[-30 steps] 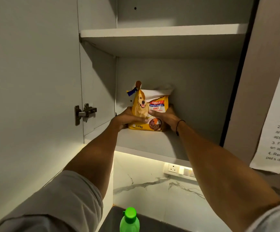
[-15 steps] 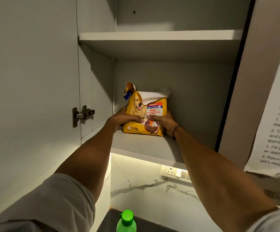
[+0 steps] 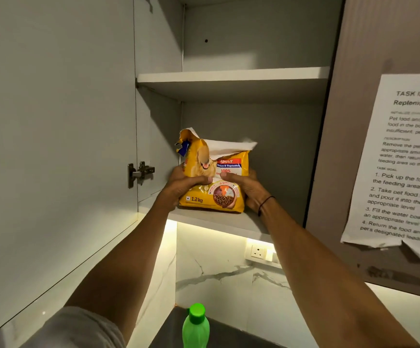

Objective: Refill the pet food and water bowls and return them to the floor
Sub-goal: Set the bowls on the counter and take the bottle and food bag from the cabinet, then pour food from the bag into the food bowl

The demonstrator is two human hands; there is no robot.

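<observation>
Grey short sleeve (image 3: pixel 78 327) on left arm; thin black band (image 3: pixel 266 203) round right wrist.

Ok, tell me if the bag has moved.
Yes. The bag has slid forward and slightly left, nearer the front edge of the shelf.

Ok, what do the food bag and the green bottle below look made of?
Food bag: likely thin printed plastic film, glossy, crinkled, with a pale inner layer showing at the torn-open top. Green bottle: looks like translucent plastic with an opaque green screw cap.
</observation>
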